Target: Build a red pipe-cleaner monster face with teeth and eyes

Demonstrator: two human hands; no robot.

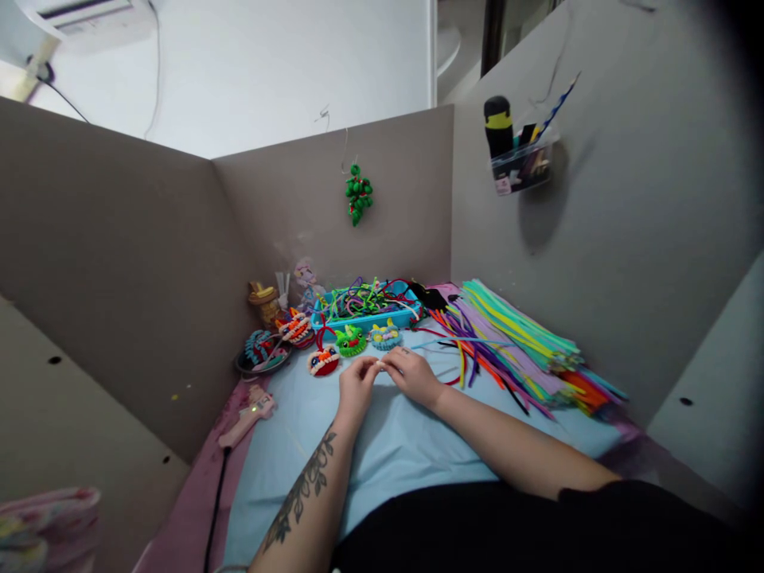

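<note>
My left hand [356,383] and my right hand [411,377] meet fingertip to fingertip over the light blue cloth [411,446]. Both are closed in a pinch around something small and whitish, too small to make out. Just beyond them sit three fuzzy figures with faces: a red and white one [324,362], a green one [351,341] and a blue and yellow one [386,335]. From behind my right hand a light blue pipe cleaner [459,341] runs to the right; whether it is held I cannot tell.
A blue tray [337,323] full of tangled pipe cleaners stands at the back. Bundled pipe cleaners [519,334] cover the right side. At left are a dark bowl [263,368] and a pink corded tool [247,418]. Grey panels enclose the table; a pen box [522,171] hangs at right.
</note>
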